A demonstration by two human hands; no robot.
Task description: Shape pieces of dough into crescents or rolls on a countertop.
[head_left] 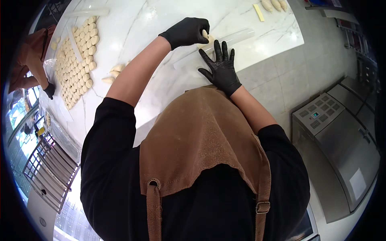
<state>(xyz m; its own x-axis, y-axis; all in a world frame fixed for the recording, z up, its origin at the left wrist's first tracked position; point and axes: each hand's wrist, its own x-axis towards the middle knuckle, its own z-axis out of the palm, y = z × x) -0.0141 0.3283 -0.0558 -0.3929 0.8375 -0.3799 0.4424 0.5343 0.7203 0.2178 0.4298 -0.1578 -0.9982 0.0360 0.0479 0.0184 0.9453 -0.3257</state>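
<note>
My left hand (pixel 185 33), in a black glove, is closed on the end of a pale piece of dough (pixel 205 34) above the marble worktop (pixel 132 24). My right hand (pixel 223 71), gloved in black too, has its fingers spread out. Its fingertips reach a translucent rolling pin (pixel 240 36) that lies slantwise on the worktop. Part of the dough lies flat beside the pin, just under my left fingers. Whether the right fingers press on the pin or only hover over it is hard to see.
Many round dough pieces (pixel 76 60) lie in rows at the left, with a pale strip (pixel 74 44) across them. A co-worker's gloved hand (pixel 49 90) is beside them. Shaped dough rolls (pixel 116 71) lie near my left forearm; others (pixel 274 5) lie far right by a yellow strip (pixel 258 13).
</note>
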